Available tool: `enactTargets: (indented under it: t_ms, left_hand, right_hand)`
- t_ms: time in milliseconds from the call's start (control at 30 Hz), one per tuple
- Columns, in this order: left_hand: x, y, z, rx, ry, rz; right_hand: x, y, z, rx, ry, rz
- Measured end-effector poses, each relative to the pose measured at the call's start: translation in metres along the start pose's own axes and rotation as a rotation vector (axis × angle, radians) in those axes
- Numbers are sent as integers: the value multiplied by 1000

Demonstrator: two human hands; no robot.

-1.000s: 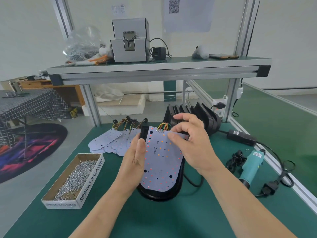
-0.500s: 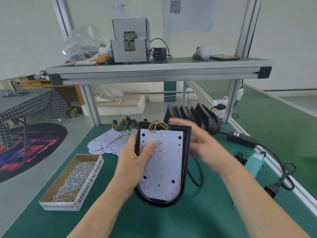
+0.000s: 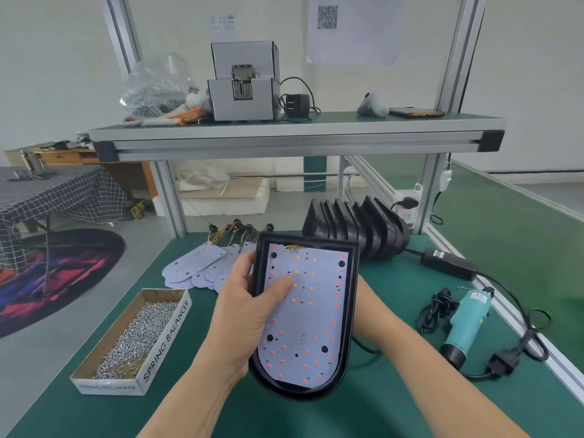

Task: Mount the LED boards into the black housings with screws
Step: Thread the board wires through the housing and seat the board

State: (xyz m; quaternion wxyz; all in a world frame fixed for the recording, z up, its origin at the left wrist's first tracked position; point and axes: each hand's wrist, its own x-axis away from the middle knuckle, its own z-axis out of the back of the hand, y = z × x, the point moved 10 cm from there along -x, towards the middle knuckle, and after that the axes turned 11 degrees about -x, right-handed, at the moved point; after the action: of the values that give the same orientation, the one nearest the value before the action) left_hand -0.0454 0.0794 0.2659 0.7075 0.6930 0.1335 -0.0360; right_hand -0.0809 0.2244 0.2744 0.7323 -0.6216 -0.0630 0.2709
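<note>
**LED board seated in a housing, held above the bench**

The left hand (image 3: 249,314) grips the black housing (image 3: 353,279) by its left rim, fingers curled behind it and the thumb (image 3: 279,287) pressed flat on the LED board (image 3: 316,317). The board lies inside the housing, its wires at the top edge and its rounded end toward the person. The housing is tilted up off the green workbench (image 3: 379,409), in front of the chest. The right forearm (image 3: 410,358) runs up behind the housing's right side. The right hand is hidden there, so its grip cannot be told.

To the left on the bench sits an open cardboard box (image 3: 148,371) holding loose screws (image 3: 139,330). Beyond it, spare LED boards (image 3: 196,263) lie fanned out with their wires toward the back. A row of empty black housings (image 3: 357,229) stands on edge behind the held one. To the right lie a teal electric screwdriver (image 3: 467,324) and a black power adapter (image 3: 448,263).
</note>
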Motion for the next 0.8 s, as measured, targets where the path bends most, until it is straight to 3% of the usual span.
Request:
enactTargets:
  t_ms: [67, 167, 333, 667, 800]
  left_hand:
    - [-3, 6, 6, -56, 8, -33]
    - [-6, 13, 13, -99, 39, -77]
    - [-2, 12, 4, -160, 27, -90]
    - [-9, 21, -3, -17, -23, -92]
    - [-15, 23, 5, -12, -15, -95]
  right_hand:
    - [4, -19, 15, -61, 71, 85]
    - [4, -19, 61, -344, 349, 123]
    - [6, -25, 40, -10, 219, 115]
    - [17, -32, 32, 82, 345, 203]
    - [8, -29, 24, 25, 183, 148]
